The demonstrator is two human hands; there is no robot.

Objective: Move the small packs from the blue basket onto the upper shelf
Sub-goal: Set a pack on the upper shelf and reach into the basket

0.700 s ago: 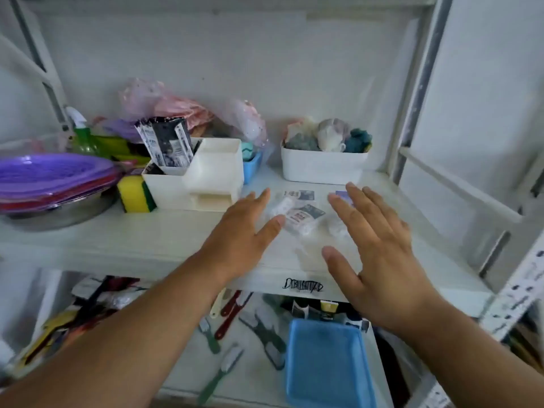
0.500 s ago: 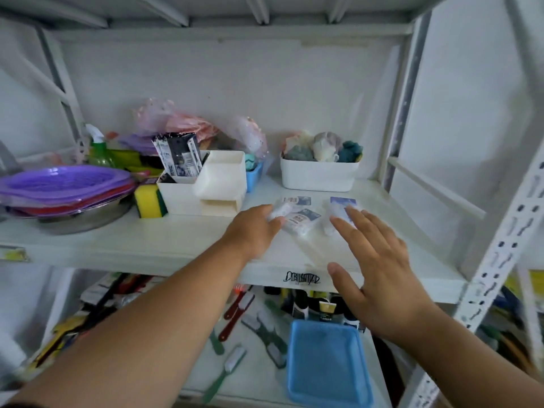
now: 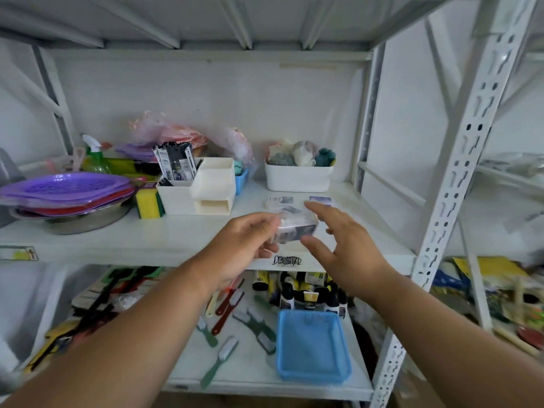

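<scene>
your left hand (image 3: 250,245) fingers clamp a small pack (image 3: 295,228), blurry, above the upper shelf (image 3: 147,240) front edge; right hand (image 3: 344,245) fingers spread beside it.

One head-worn view, close in, looking forward and slightly down at the upper shelf (image 3: 164,240) and the blue basket (image 3: 312,346) below.

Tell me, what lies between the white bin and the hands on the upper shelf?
In the head view, two small packs lie flat on the shelf between the white bin and the hands.
</scene>
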